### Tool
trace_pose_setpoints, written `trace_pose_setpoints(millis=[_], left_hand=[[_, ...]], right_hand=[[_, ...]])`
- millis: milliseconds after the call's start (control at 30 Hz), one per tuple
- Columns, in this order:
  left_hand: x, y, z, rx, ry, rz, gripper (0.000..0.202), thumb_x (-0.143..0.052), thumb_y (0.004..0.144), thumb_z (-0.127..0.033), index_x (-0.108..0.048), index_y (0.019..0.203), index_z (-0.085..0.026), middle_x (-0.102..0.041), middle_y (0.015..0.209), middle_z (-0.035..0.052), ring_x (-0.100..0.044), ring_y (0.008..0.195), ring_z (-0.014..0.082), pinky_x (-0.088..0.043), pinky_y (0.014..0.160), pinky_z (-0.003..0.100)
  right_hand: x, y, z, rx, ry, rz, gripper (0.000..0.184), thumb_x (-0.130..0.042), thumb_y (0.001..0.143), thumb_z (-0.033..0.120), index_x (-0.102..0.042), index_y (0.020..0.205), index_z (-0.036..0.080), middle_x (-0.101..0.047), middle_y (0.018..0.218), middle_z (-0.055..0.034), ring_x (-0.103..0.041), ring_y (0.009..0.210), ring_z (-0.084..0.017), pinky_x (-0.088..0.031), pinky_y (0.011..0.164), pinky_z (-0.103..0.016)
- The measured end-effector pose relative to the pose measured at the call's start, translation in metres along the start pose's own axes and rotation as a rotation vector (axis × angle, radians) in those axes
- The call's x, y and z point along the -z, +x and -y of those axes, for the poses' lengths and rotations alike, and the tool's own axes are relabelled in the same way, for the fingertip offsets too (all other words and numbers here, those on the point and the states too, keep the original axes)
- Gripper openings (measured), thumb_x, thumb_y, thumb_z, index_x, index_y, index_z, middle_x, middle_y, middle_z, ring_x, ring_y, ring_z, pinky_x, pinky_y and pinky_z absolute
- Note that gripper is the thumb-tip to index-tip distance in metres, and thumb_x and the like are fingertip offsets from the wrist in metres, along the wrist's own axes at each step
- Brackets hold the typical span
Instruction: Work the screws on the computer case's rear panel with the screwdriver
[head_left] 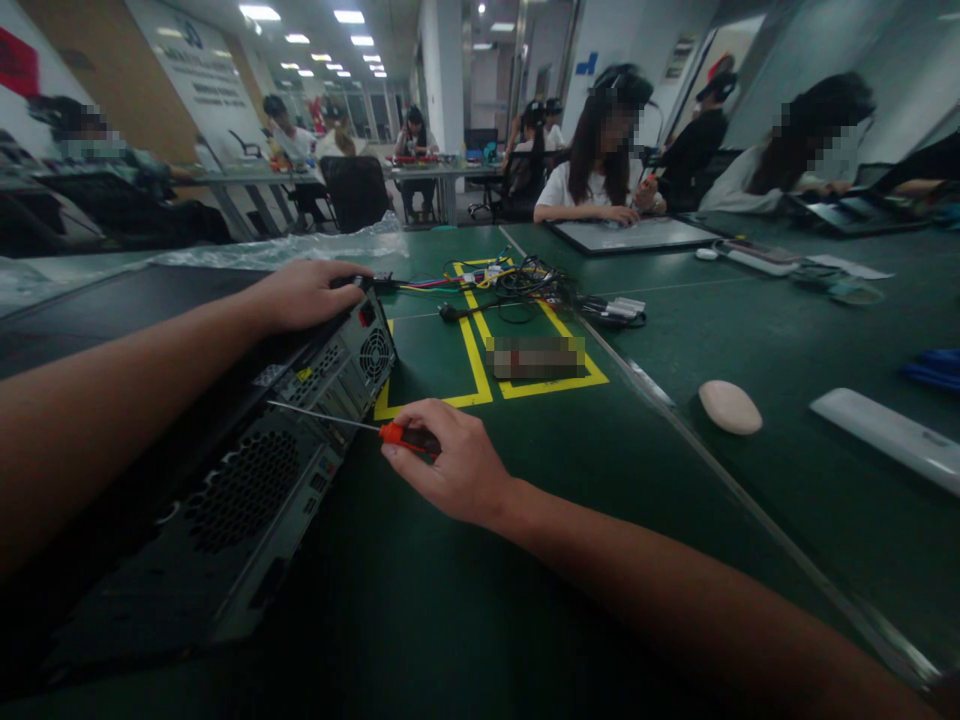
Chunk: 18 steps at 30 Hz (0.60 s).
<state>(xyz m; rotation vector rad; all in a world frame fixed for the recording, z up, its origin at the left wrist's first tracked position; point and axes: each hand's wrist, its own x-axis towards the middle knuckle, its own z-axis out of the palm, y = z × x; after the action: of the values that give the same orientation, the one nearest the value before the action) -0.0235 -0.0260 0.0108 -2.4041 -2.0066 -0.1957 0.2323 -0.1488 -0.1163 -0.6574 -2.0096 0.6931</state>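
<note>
A black computer case [247,490] lies on its side at the left, its grey rear panel with vents and ports turned toward me. Across its top edge rests my left hand [311,292], fingers stretched over the far corner. My right hand [457,460] is closed around the orange and black handle of a screwdriver [391,433]. The thin shaft points left, and its tip is at the rear panel's upper edge near a slot; whether it sits in a screw is too small to tell.
Yellow tape squares [480,370] mark the green table [570,540]. Behind them lie tangled cables [525,280] and a plug [448,312]. A pale mouse [729,407] and a white bar-shaped object [889,435] are at the right. Clear plastic wrap [360,240] lies behind the case. Several people sit beyond.
</note>
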Motion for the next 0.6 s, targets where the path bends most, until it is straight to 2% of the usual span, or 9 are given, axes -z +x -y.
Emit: trace_pose_setpoints(millis=[133,400,600], left_hand=[[-0.0006,0.0006,0.0008,0.010,-0.009,0.005,0.073,-0.041,0.094,-0.055,-0.060,0.154,-0.019,-0.069,0.141,0.0147,-0.064,0.123,0.0374,-0.048,0.107,0.048],[-0.0001,-0.0011,-0.0027,0.009,-0.010,0.010,0.074,-0.038,0.095,-0.054,-0.059,0.155,-0.016,-0.066,0.146,0.0182,-0.063,0.126,0.0395,-0.047,0.107,0.051],[-0.0005,0.0002,-0.0003,0.006,-0.015,0.002,0.075,-0.042,0.092,-0.056,-0.060,0.155,-0.020,-0.069,0.142,0.0147,-0.064,0.125,0.0390,-0.048,0.107,0.050]], right_hand=[[-0.0006,0.0002,-0.0008,0.006,0.003,0.002,0.019,-0.068,0.097,0.036,-0.066,0.110,0.022,-0.074,0.103,-0.0046,-0.069,0.088,-0.017,-0.055,0.081,-0.033],[-0.0001,0.0005,-0.0011,0.018,0.017,-0.008,0.020,-0.068,0.097,0.037,-0.065,0.110,0.022,-0.074,0.103,-0.0051,-0.069,0.089,-0.018,-0.055,0.082,-0.033],[0.0001,0.0005,-0.0004,-0.005,0.017,0.007,0.020,-0.067,0.097,0.038,-0.065,0.109,0.023,-0.075,0.104,-0.0051,-0.070,0.090,-0.018,-0.056,0.082,-0.033]])
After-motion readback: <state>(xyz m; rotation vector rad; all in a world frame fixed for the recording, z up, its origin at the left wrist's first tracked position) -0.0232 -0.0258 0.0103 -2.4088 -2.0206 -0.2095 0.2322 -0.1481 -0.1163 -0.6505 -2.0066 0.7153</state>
